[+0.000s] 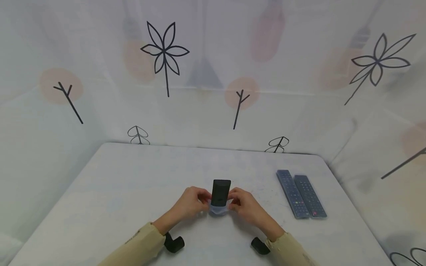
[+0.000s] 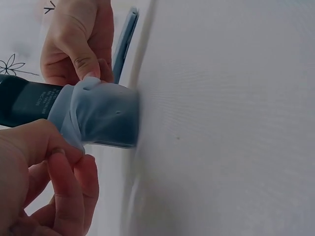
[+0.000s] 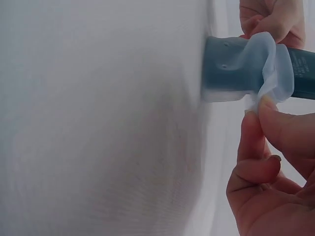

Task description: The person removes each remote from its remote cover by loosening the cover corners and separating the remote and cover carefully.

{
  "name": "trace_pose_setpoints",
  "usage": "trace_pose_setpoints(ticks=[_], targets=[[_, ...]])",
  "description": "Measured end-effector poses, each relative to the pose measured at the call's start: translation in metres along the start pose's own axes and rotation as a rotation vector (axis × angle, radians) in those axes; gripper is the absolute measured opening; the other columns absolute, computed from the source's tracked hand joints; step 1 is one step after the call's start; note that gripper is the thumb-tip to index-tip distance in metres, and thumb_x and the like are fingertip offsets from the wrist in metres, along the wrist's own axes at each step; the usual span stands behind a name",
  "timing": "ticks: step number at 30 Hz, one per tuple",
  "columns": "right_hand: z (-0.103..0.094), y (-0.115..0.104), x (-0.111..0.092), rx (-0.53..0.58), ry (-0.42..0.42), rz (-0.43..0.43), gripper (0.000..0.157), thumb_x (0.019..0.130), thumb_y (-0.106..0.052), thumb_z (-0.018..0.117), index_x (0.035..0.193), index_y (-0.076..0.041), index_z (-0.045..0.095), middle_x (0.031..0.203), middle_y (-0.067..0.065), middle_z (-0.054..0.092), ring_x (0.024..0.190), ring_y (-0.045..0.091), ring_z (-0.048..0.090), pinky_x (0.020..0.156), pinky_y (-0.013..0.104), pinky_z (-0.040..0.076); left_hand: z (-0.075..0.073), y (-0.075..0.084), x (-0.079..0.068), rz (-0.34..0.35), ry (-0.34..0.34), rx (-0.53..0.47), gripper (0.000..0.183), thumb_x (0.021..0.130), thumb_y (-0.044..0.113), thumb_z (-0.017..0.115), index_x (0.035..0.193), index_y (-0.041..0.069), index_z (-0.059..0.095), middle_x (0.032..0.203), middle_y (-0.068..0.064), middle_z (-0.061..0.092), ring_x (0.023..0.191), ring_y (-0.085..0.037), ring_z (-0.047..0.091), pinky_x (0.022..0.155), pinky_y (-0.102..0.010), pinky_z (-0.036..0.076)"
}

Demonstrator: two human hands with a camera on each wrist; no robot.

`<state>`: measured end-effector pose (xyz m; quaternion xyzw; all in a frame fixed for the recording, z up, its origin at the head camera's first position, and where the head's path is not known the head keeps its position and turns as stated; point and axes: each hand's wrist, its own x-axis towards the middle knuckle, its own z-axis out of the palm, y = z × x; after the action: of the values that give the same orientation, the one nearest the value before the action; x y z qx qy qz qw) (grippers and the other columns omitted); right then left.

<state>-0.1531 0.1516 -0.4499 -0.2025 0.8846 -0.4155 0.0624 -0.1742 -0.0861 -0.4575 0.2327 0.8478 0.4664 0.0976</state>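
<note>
Pinching opposite sides of one translucent pale-blue flexible cover (image 1: 218, 211), the left hand (image 1: 191, 202) at nine o'clock and the right hand (image 1: 246, 207) at three hold its gathered rim around the lower part of one black slab-shaped device (image 1: 220, 193). This stands on the white tabletop (image 1: 139, 173), long axis upright, bare end up; its small pale print is unreadable. Two long dark button-covered remotes (image 1: 293, 194) lie side by side at three o'clock.
</note>
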Motion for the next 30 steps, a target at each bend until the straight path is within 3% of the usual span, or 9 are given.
trace_pose_setpoints(ticks=[12,20,30], targets=[[0.003,0.006,0.001,0.014,-0.025,-0.016,0.019,0.086,0.007,0.070,0.100,-0.006,0.072,0.100,0.000,0.062,0.078,0.012,0.057,0.070,0.027,0.048,0.008,-0.012,0.001,0.056,0.034,-0.002,0.021,0.073,-0.004,0.070,0.091,0.007,0.074,0.079,0.005,0.066,0.069,-0.008,0.057,0.063,-0.026,0.050],[0.003,0.012,0.000,0.057,0.034,0.005,0.018,0.085,0.004,0.073,0.100,-0.006,0.072,0.100,0.001,0.064,0.085,0.015,0.063,0.076,0.028,0.051,0.020,-0.009,0.000,0.080,0.174,-0.014,0.018,0.070,-0.002,0.074,0.075,0.013,0.067,0.068,0.008,0.056,0.064,-0.007,0.052,0.058,-0.025,0.045],[0.002,0.006,-0.002,0.051,0.056,0.018,0.019,0.086,0.001,0.074,0.103,-0.007,0.072,0.102,0.000,0.065,0.090,0.019,0.064,0.073,0.028,0.052,0.026,-0.004,-0.003,0.145,0.293,0.092,0.024,0.064,-0.004,0.073,0.065,0.017,0.059,0.065,0.007,0.047,0.062,-0.007,0.044,0.055,-0.024,0.038]])
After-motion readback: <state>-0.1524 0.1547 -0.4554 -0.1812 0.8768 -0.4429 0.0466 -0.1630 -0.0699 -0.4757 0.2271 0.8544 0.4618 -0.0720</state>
